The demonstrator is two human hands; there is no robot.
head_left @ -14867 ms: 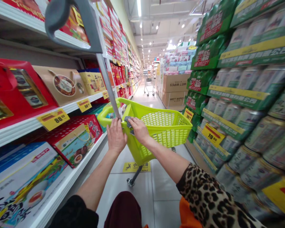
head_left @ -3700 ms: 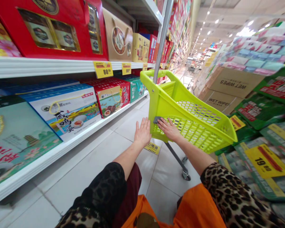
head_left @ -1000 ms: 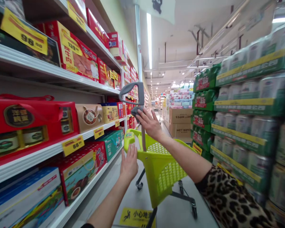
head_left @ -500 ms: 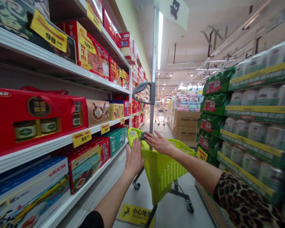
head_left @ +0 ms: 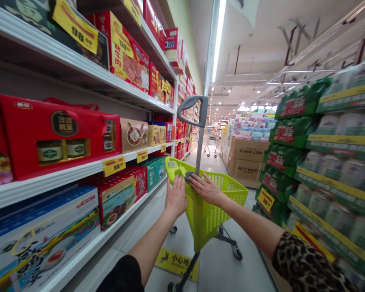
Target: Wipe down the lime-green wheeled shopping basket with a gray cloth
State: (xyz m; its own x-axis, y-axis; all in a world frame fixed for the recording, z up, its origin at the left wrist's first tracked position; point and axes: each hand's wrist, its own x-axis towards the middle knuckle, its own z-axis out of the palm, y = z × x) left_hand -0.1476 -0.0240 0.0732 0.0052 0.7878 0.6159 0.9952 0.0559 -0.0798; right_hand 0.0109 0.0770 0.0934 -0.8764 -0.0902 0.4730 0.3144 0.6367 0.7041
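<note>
The green cart (head_left: 211,207) stands on the aisle floor in front of me, and both my hands are at its near end. With my right hand (head_left: 207,189) I have a small grey cloth (head_left: 188,176) against the cart's upper rim, just beside the foot of the metal pole (head_left: 199,156). My right fingers are stretched out nearly straight, close together, their tips on the cloth, and the thumb sticks up apart from them. I cannot tell whether any of the cloth is tucked under my palm.

My left hand (head_left: 175,198) is at the cart's near left corner, palm towards it. Those fingers are straight, pointing up and only slightly spread, with nothing visible in their grip; I cannot tell how firmly they touch the plastic.

Above the cart, a grey looped handle (head_left: 193,110) is fixed to the upright pole. Left of the cart runs a white shelf (head_left: 63,183) carrying a red gift box (head_left: 61,140) with jars in its window. Right of the cart rise stacked green packs of cans (head_left: 334,174). Beyond it are the WET WIPES cartons (head_left: 246,150) and another trolley (head_left: 212,145). Below its near end, a yellow warning sticker (head_left: 176,261) lies on the floor, partly hidden by a cart leg.
</note>
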